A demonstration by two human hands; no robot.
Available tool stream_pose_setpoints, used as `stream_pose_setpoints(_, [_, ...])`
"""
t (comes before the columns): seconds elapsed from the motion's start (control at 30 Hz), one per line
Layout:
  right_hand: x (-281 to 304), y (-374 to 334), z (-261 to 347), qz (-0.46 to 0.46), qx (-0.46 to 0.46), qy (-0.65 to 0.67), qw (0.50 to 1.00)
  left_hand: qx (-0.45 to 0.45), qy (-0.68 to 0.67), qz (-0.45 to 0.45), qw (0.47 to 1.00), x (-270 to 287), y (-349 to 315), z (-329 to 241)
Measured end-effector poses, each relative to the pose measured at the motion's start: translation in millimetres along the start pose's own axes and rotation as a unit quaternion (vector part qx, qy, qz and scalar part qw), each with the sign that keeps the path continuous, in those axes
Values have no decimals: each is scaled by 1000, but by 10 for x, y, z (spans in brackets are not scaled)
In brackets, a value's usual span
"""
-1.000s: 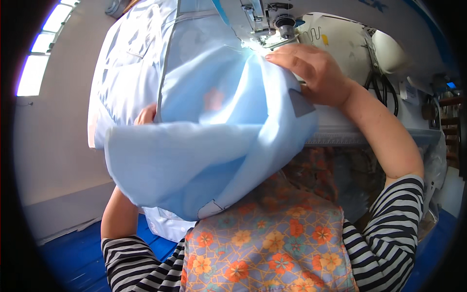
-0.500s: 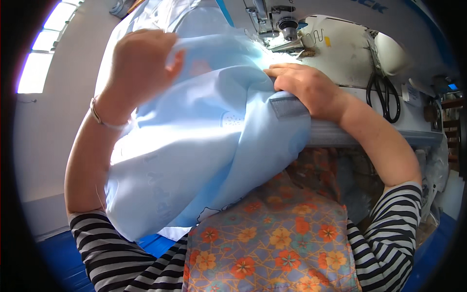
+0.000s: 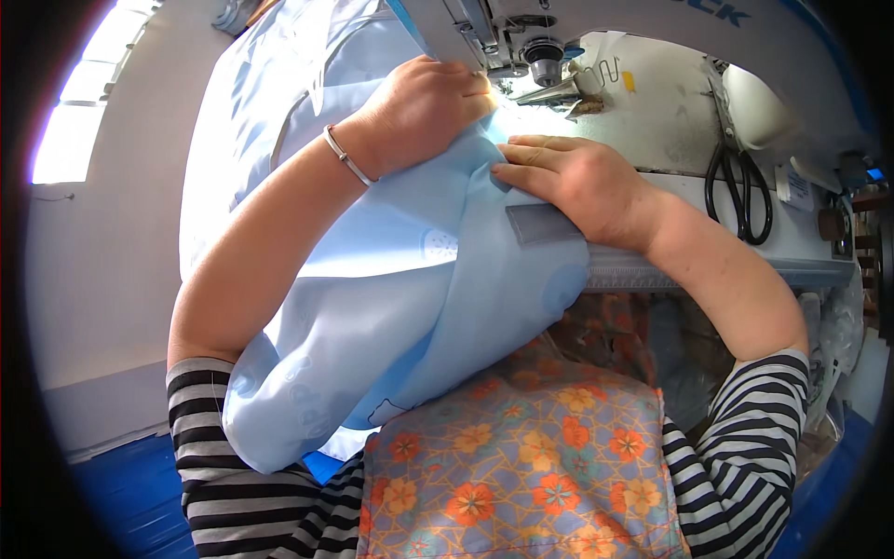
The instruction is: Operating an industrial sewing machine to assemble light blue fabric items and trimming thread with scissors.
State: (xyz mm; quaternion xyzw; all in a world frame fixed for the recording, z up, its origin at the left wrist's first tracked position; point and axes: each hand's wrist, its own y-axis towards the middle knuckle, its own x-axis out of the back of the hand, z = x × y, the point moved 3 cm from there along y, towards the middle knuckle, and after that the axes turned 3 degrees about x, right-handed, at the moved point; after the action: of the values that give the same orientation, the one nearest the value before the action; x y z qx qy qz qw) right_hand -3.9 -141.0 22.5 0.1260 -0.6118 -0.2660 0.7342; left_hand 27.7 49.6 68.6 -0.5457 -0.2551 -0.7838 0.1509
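Light blue printed fabric (image 3: 372, 307) spreads from the sewing machine (image 3: 643, 19) down over my lap, bunched into folds in the middle. My left hand (image 3: 433, 107), with a bangle at its wrist, is closed on the fabric's edge just left of the machine's needle area; its fingertips are partly hidden. Against the right part of the cloth lies my right hand (image 3: 591, 186), fingers stretched out and pressing on it. A grey rectangular patch (image 3: 542, 224) shows on the cloth below those fingers. The needle itself cannot be made out in the glare.
Black-handled scissors (image 3: 740, 191) lie on the machine bed at right. A metal folder-like attachment (image 3: 554, 93) sits beside the needle area. Along the table's front edge runs a ruler (image 3: 633, 272). A floral apron (image 3: 521, 466) covers my lap; a white wall (image 3: 102, 279) stands at left.
My left hand has come down from above the cloth and moved right to the needle area, taking hold of the fabric. My right hand has shifted slightly, its fingers still on the cloth.
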Motion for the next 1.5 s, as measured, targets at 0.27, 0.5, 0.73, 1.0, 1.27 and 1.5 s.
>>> stream_pose_setpoints(0.27, [-13,9,12,-2,-12,-15,1000,22,-41,15,999,-34,-7,-18])
stream_pose_setpoints(0.5, [-43,30,0,0,-25,-19,1000,2,20,-71,997,55,-194,210])
stream_pose_setpoints(0.73, [-110,20,-71,54,-58,-35,996,22,5,13,1000,48,-16,85])
stream_pose_setpoints(1.0, [-117,41,-85,51,-76,-3,996,90,102,179,974,46,175,-311])
stream_pose_setpoints(1.27, [-198,52,-102,56,-92,-38,994,131,-12,-13,991,-232,-2,-149])
stream_pose_setpoints(1.5, [-142,36,-94,44,-99,-8,994,118,-87,29,989,-152,-44,61])
